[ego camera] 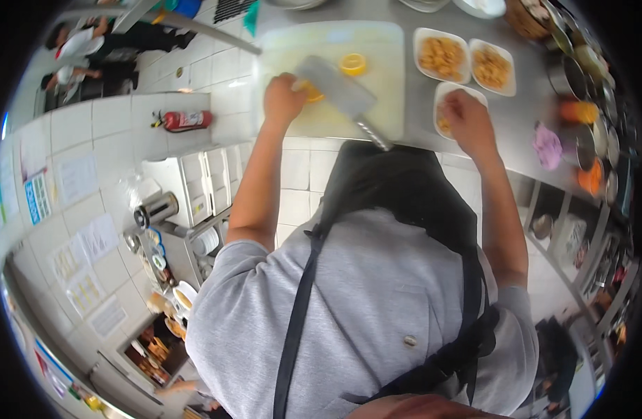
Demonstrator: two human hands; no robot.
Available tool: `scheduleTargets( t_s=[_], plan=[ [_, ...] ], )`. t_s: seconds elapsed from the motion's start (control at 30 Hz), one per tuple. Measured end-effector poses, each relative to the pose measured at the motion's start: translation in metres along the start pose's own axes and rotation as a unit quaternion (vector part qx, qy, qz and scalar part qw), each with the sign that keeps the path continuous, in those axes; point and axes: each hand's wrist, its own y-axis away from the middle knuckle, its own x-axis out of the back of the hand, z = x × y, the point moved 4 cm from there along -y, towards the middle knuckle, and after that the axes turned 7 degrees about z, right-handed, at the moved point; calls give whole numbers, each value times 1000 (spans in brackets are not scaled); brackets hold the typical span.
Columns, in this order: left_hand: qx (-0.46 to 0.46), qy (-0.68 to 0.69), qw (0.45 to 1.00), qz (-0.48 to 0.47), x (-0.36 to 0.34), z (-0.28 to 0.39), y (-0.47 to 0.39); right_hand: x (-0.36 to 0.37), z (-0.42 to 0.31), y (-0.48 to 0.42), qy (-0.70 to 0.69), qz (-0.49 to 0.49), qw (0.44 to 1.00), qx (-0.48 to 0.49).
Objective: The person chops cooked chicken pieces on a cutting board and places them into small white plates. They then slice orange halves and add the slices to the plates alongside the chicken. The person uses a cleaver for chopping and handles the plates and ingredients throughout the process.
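On a pale plastic cutting board lies a cleaver with a silvery handle that reaches the board's near edge. My left hand is at the board's left side, its fingertips at a cut orange or lemon piece partly under the blade; whether they grip it is unclear. Another cut citrus piece sits beyond the blade. My right hand reaches into a white dish with some golden food, fingers bent; what they hold is hidden. Two more white dishes hold golden food pieces and similar pieces.
Metal containers, an orange-topped container and a purple cloth crowd the steel counter's right side. Bowls stand along its far edge. A fire extinguisher is at the left wall. Two people are at the upper left.
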Motion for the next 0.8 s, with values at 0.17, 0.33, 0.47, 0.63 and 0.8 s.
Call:
scheduleTargets(
  t_s=[0.17,0.33,0.47,0.63,0.8],
  plan=[
    [-2,-33,999,-39,-25,0,7,-135,-82,-44,-14,-206,962,177],
    [90,19,988,-121,-32,-9,-6,-190,-152,-36,202,-205,927,243],
    [77,-20,996,-27,-34,4,-3,-197,-146,-18,296,-195,913,203],
    [57,-4,998,-18,-32,0,1,-182,-117,-17,309,-126,933,135],
    [24,14,993,-115,-31,-10,-2,-182,-115,-13,304,-96,937,146]
  ],
)
